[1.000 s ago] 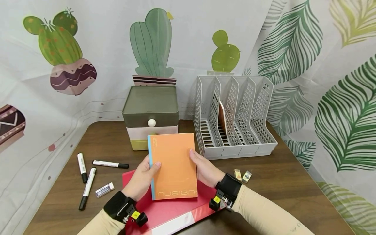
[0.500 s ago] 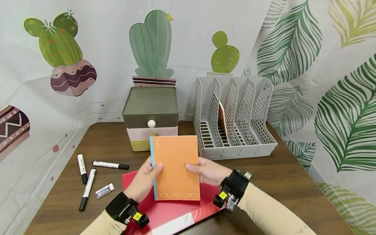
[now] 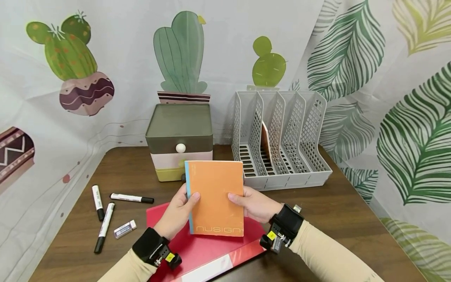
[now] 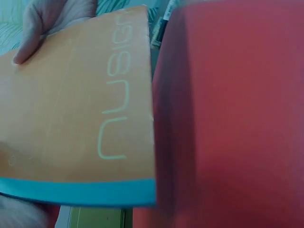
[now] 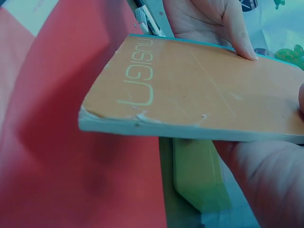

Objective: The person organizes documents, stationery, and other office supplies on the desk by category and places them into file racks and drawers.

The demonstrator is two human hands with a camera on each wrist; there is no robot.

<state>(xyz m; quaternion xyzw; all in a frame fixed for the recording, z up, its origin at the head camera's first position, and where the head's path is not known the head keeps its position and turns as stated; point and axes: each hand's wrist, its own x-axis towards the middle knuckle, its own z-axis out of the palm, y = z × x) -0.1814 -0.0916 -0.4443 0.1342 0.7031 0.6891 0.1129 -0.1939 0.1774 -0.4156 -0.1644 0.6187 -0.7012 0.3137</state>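
Note:
An orange notebook with a blue spine and pale lettering is held up above a red folder. My left hand grips its spine edge, thumb on the cover. My right hand grips the opposite edge, thumb on the cover too. The left wrist view shows the notebook beside the red folder. In the right wrist view the notebook shows a worn corner, with the left hand at its far edge.
A grey four-slot file rack stands at the back right, one thin book in a slot. A green and pink drawer box sits behind the notebook. Three markers and an eraser lie at the left.
Both hands have carried the notebook slightly right and tilted it more upright. The right thumb has slid from the edge onto the cover.

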